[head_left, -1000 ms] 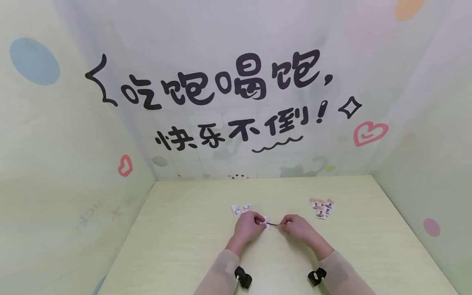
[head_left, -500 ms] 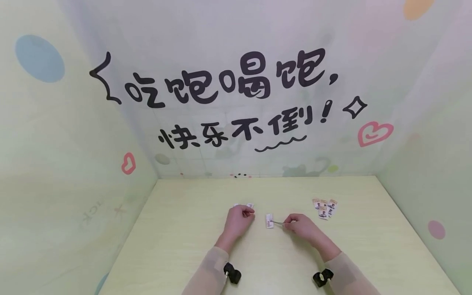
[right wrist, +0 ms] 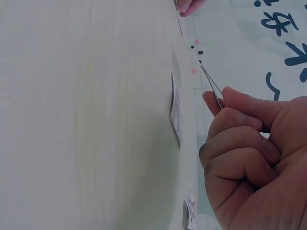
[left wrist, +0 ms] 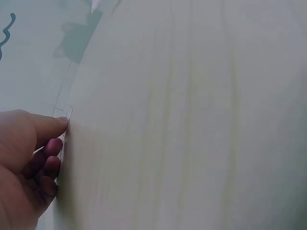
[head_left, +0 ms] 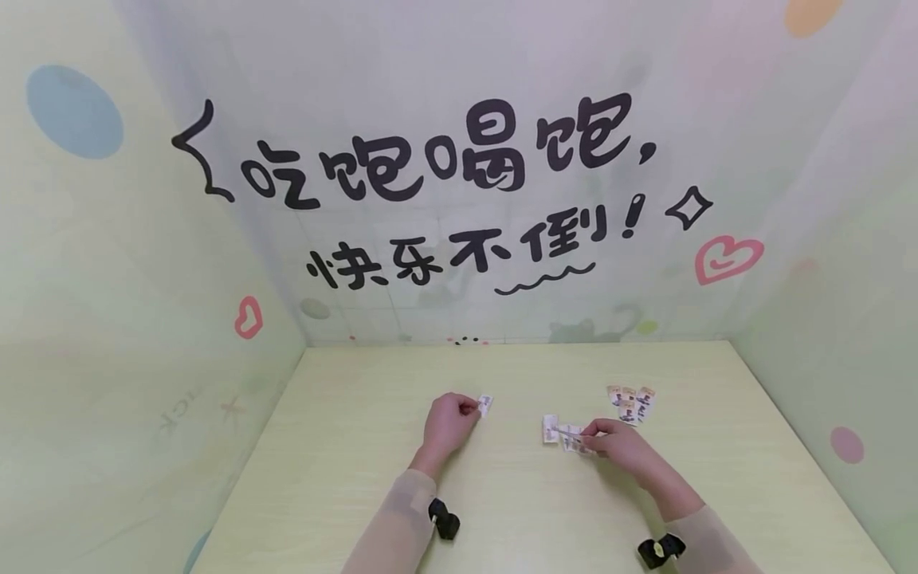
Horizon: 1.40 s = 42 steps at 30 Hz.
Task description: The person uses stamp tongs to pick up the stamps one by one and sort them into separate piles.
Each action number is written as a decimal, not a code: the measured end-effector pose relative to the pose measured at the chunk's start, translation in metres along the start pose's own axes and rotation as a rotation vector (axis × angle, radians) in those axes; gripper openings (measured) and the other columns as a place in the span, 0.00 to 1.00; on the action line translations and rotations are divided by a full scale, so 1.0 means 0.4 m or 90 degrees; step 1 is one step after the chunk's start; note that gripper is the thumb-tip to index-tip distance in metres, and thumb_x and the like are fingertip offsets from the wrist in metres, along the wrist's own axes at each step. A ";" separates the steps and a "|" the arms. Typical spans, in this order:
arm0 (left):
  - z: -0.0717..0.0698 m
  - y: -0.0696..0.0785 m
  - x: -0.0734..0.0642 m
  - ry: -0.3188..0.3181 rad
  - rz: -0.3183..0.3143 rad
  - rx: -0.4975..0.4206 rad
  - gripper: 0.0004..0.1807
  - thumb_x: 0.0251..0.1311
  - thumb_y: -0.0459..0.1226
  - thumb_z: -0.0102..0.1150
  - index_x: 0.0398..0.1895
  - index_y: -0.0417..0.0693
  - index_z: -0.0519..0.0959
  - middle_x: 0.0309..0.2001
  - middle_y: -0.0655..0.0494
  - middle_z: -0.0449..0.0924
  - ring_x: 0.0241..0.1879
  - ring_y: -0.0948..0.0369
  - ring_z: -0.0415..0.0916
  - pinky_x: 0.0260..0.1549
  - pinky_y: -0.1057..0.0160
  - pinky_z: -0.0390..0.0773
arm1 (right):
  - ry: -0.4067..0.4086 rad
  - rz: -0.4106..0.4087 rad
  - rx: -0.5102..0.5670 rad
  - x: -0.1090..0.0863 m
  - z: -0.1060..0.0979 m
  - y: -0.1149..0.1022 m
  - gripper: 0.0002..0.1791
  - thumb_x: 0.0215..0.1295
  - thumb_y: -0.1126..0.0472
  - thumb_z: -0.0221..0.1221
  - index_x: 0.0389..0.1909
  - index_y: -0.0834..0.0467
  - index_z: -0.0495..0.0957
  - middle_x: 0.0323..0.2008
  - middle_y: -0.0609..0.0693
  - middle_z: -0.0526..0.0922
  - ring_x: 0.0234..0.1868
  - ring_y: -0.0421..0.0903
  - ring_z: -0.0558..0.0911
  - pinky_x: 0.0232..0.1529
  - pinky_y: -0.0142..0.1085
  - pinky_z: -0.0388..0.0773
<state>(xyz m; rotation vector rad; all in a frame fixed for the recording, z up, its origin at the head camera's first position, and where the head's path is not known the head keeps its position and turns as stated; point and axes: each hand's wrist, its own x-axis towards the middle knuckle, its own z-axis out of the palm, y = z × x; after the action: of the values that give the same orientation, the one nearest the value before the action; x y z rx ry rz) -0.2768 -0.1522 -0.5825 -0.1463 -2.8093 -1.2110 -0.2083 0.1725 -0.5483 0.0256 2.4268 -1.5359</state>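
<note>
My right hand (head_left: 622,448) pinches a pair of metal tweezers (right wrist: 208,76), fingers folded behind the grip. Their tip overlaps a small white printed card (head_left: 549,429) on the table. Right beside it, partly under the right hand, lie more small white printed pieces (head_left: 572,438); in the right wrist view one such piece (right wrist: 176,112) looks slightly raised off the surface. At the left, my left hand (head_left: 446,422) has thumb and index finger at the edge of another small white card (head_left: 485,405), pinching it. In the left wrist view this card (left wrist: 71,114) appears edge-on along the fingertips.
Several small cards with orange tops (head_left: 629,402) lie overlapping at the back right of the pale wooden table (head_left: 402,375). A back wall (head_left: 402,319) with black lettering and side walls enclose the table. Black wrist cameras (head_left: 445,520) sit on the sleeves.
The left hand let go of the middle card and moved left to the cards there. The right hand moved right with the tweezers, and the middle card shifted right with them.
</note>
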 end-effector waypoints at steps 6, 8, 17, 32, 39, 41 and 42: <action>0.005 0.005 0.006 -0.010 -0.036 0.005 0.02 0.66 0.34 0.73 0.39 0.48 0.91 0.35 0.59 0.87 0.35 0.62 0.81 0.40 0.56 0.83 | 0.003 0.016 0.009 -0.020 -0.020 0.019 0.06 0.75 0.65 0.61 0.41 0.66 0.82 0.34 0.49 0.77 0.35 0.46 0.71 0.37 0.37 0.70; 0.007 0.005 0.008 -0.010 -0.041 0.000 0.02 0.65 0.34 0.73 0.39 0.48 0.91 0.34 0.59 0.87 0.34 0.62 0.81 0.40 0.56 0.84 | 0.006 0.022 0.013 -0.029 -0.026 0.021 0.06 0.75 0.66 0.61 0.41 0.66 0.82 0.36 0.49 0.78 0.35 0.46 0.71 0.38 0.37 0.71; 0.015 -0.007 0.013 -0.011 -0.057 -0.006 0.02 0.63 0.35 0.75 0.38 0.48 0.91 0.32 0.61 0.86 0.32 0.64 0.80 0.38 0.57 0.83 | 0.006 0.045 0.009 -0.056 -0.044 0.043 0.06 0.75 0.66 0.60 0.42 0.66 0.82 0.33 0.49 0.77 0.35 0.46 0.71 0.37 0.37 0.70; 0.008 -0.004 0.015 -0.017 -0.064 -0.025 0.02 0.63 0.35 0.75 0.38 0.49 0.92 0.32 0.60 0.86 0.33 0.62 0.80 0.38 0.57 0.82 | -0.007 0.049 -0.011 -0.077 -0.061 0.045 0.08 0.77 0.63 0.59 0.42 0.65 0.82 0.32 0.49 0.76 0.35 0.46 0.71 0.36 0.36 0.68; 0.006 -0.005 0.018 -0.012 -0.059 -0.032 0.02 0.62 0.35 0.76 0.37 0.48 0.92 0.31 0.60 0.86 0.32 0.63 0.79 0.37 0.56 0.82 | -0.006 0.050 -0.022 -0.087 -0.069 0.039 0.08 0.76 0.62 0.60 0.42 0.64 0.82 0.33 0.50 0.77 0.36 0.47 0.72 0.38 0.38 0.70; 0.006 -0.007 0.019 -0.012 -0.058 -0.030 0.02 0.62 0.35 0.76 0.37 0.48 0.92 0.31 0.61 0.85 0.32 0.63 0.79 0.37 0.57 0.82 | -0.004 0.049 -0.026 -0.088 -0.071 0.039 0.08 0.77 0.62 0.60 0.42 0.64 0.82 0.34 0.51 0.77 0.36 0.47 0.72 0.39 0.39 0.70; 0.007 -0.008 0.019 -0.013 -0.058 -0.029 0.02 0.63 0.36 0.76 0.37 0.48 0.92 0.31 0.61 0.85 0.32 0.63 0.79 0.38 0.57 0.82 | -0.003 0.048 -0.028 -0.088 -0.072 0.039 0.08 0.76 0.62 0.60 0.42 0.64 0.82 0.34 0.51 0.77 0.37 0.47 0.72 0.39 0.39 0.70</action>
<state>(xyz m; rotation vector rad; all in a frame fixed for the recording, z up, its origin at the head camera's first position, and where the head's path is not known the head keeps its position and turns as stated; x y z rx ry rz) -0.2847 -0.1519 -0.5857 -0.0343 -2.8358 -1.3011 -0.1780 0.2094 -0.5422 0.1035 2.4267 -1.4487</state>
